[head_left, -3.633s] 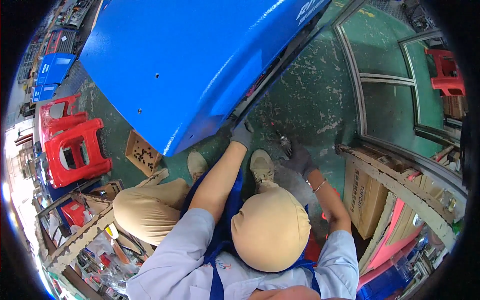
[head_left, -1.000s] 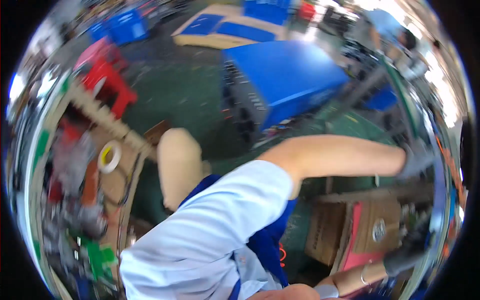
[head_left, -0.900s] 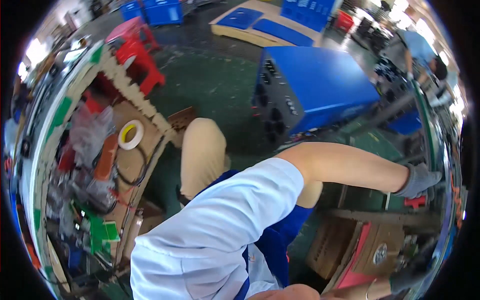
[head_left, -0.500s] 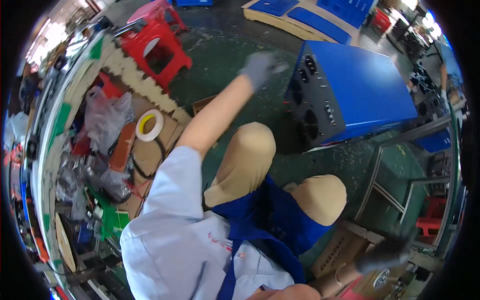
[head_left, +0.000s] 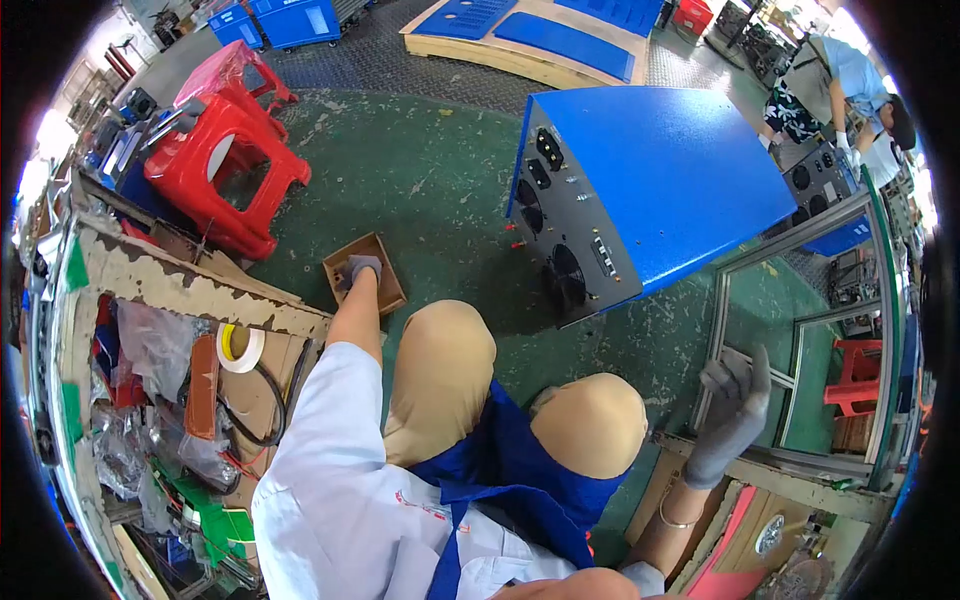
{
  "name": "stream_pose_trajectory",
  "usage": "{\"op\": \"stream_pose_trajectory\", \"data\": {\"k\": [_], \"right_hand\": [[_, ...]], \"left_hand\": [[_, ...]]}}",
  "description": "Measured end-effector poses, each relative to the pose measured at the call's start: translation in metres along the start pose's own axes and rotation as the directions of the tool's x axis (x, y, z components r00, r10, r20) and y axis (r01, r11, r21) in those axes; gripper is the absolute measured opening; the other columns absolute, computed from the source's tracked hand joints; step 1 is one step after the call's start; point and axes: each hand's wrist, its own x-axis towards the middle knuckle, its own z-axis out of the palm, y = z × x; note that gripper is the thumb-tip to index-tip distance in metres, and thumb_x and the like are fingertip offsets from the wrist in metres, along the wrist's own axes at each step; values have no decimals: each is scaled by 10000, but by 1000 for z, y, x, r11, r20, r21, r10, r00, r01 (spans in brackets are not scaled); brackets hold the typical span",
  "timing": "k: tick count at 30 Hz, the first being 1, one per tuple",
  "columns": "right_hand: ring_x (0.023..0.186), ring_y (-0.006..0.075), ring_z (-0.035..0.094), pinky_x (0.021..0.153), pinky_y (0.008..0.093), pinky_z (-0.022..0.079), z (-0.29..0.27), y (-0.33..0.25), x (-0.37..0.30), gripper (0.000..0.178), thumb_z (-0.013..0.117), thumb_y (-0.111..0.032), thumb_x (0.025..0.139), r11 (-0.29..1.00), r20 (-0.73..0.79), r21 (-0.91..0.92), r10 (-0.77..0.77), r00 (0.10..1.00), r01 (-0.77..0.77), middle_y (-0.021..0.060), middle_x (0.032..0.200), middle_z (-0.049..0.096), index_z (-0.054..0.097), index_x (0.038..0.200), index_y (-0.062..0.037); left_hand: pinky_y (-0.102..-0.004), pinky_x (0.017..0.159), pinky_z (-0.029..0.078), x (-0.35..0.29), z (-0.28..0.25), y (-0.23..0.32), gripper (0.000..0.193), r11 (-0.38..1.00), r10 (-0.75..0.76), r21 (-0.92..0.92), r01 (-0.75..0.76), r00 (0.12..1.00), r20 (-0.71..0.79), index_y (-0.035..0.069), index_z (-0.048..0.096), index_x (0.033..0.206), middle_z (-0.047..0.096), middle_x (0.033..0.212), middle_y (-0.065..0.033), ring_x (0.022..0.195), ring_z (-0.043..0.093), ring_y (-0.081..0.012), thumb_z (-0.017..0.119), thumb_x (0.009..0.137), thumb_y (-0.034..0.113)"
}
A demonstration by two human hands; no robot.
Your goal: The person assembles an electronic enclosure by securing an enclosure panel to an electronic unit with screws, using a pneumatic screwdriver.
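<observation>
My left hand (head_left: 360, 268), in a grey glove, reaches down into a small open cardboard box (head_left: 392, 292) on the floor, beside my left knee. Its fingers are hidden or too small to make out inside the box. My right hand (head_left: 732, 415), also grey-gloved, is raised at the right with fingers apart and nothing in it. It is near a metal frame (head_left: 714, 350). In front of my knees stands a big blue cabinet (head_left: 665, 180). Fans, sockets and small terminals cover its dark end panel (head_left: 575, 230).
Red plastic stools (head_left: 225, 165) stand at the far left. Nearer, a worn shelf holds plastic bags, a roll of tape (head_left: 240, 350) and cables. Blue panels (head_left: 565, 45) lie on a pallet at the back. A co-worker (head_left: 855, 85) bends over another cabinet at the far right.
My left hand has come back from beside the blue cabinet and gone down into the cardboard box. My right hand has risen from low at the right. The view has shifted.
</observation>
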Motion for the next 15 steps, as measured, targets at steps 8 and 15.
{"op": "stream_pose_trajectory", "data": {"k": [8, 15], "right_hand": [[1331, 390, 338, 1051, 500, 341, 93, 3, 54, 705, 715, -366, 786, 692, 387, -479, -386, 837, 541, 224, 1411, 366, 442, 1359, -58], [1324, 470, 280, 972, 709, 260, 125, 47, 61, 624, 705, -369, 741, 458, 396, -654, -471, 788, 602, 230, 1375, 380, 508, 1291, -149]], "left_hand": [[-441, 937, 450, -83, -187, 9, 710, 374, -362, -853, -363, 790, -495, -55, 589, 1180, 584, 1209, -265, 1138, 564, -397, 575, 821, 557], [-369, 943, 435, -214, -362, 73, 767, -129, -122, -531, -838, 544, -830, -66, 589, 1195, 627, 1161, -223, 1098, 596, -300, 623, 794, 587]]}}
